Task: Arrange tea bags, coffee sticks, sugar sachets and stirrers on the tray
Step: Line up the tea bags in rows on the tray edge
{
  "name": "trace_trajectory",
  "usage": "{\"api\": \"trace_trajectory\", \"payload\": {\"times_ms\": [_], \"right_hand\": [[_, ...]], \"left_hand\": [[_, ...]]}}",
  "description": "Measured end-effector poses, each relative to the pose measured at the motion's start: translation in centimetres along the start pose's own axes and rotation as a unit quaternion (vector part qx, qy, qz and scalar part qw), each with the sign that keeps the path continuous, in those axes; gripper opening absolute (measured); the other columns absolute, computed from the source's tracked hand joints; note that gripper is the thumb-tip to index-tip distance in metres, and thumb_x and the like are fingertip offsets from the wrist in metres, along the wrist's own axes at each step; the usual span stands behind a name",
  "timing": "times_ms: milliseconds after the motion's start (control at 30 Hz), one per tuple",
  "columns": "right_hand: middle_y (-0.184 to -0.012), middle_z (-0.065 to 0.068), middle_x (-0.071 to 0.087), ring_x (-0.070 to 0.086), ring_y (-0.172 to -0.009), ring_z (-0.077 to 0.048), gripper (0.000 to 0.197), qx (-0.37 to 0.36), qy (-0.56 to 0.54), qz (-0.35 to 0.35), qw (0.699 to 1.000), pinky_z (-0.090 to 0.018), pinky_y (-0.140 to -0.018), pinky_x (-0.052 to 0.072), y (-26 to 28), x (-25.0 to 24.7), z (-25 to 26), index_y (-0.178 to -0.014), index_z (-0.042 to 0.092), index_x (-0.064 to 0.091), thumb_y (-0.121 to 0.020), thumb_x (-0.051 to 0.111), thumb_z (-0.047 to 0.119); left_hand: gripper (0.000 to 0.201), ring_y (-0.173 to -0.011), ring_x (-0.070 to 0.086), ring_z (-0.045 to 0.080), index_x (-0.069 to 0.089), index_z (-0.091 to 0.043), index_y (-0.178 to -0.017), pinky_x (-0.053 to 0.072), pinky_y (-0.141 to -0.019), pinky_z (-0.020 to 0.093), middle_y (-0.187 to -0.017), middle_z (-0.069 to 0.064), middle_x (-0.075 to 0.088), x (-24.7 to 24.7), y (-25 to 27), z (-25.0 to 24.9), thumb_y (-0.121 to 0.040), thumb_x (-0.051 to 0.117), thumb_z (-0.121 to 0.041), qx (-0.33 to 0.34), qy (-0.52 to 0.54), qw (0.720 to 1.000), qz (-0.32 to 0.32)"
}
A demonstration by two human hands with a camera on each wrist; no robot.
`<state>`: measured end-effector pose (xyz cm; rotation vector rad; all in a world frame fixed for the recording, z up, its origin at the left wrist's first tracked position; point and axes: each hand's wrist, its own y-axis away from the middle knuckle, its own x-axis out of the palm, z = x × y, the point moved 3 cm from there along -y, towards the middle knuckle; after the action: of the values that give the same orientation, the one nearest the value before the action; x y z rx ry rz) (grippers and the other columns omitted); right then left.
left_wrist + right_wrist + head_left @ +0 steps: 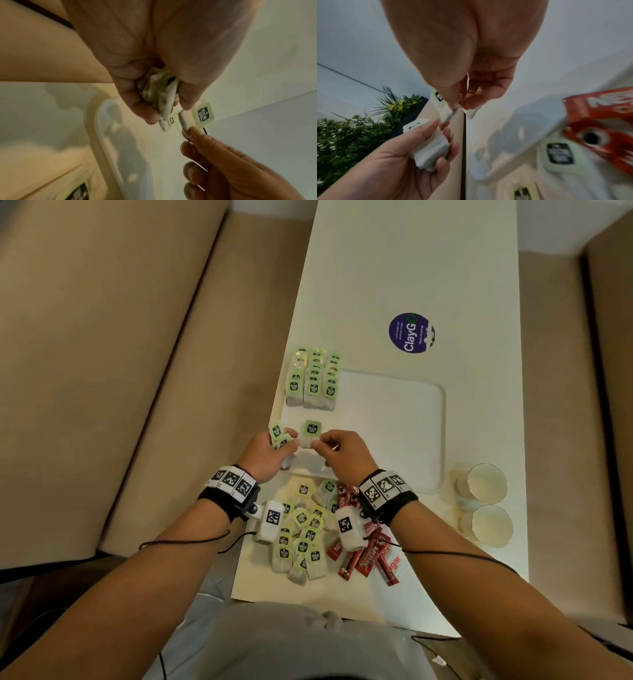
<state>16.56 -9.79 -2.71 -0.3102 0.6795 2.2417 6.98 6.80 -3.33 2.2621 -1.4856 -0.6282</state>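
My left hand (pixel 274 448) grips a small bundle of green-tagged tea bags (pixel 278 434) over the near left corner of the white tray (pixel 421 440). My right hand (pixel 329 448) pinches a single tea bag (pixel 311 433) by its lower edge, held upright just right of the bundle. In the left wrist view the bundle (pixel 159 94) sits in my curled fingers and the single tea bag (pixel 202 116) is pinched by the other hand. Three rows of tea bags (pixel 313 381) stand on the tray's far left. A loose pile of tea bags (pixel 301 535) and red coffee sticks (pixel 363 556) lie on the table near me.
Two paper cups (pixel 486 505) stand right of the tray near the table's right edge. A round purple sticker (pixel 411 333) lies beyond the tray. The table's left edge (pixel 274 405) runs close beside the tray; beige seating lies on both sides.
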Motion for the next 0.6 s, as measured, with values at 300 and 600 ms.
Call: {"api": "trace_trajectory", "payload": {"times_ms": [300,600], "right_hand": [[-0.062,0.0,0.062,0.055,-0.06,-0.017,0.031,0.06,0.042,-0.037,0.997,-0.026,-0.068,0.042,-7.0,1.8,0.8,-0.067,0.016,0.068,-0.096,0.066,0.028],[-0.076,-0.003,0.072,0.064,-0.072,-0.02,0.024,0.11,0.053,-0.055,0.991,-0.026,-0.067,0.046,-9.9,3.7,0.5,-0.08,0.016,0.077,-0.092,0.065,0.033]], "left_hand": [[0.017,-0.082,0.066,0.024,0.063,-0.017,-0.1,0.055,-0.058,0.027,-0.094,0.012,0.063,-4.0,-4.4,-0.5,-0.092,0.065,-0.002,-0.086,0.086,0.992,-0.02],[0.03,-0.092,0.066,0.027,0.06,-0.006,-0.113,0.056,-0.06,0.023,-0.099,0.012,0.064,-5.1,-6.6,-0.6,-0.089,0.057,0.012,-0.093,0.115,0.989,0.019]]}}
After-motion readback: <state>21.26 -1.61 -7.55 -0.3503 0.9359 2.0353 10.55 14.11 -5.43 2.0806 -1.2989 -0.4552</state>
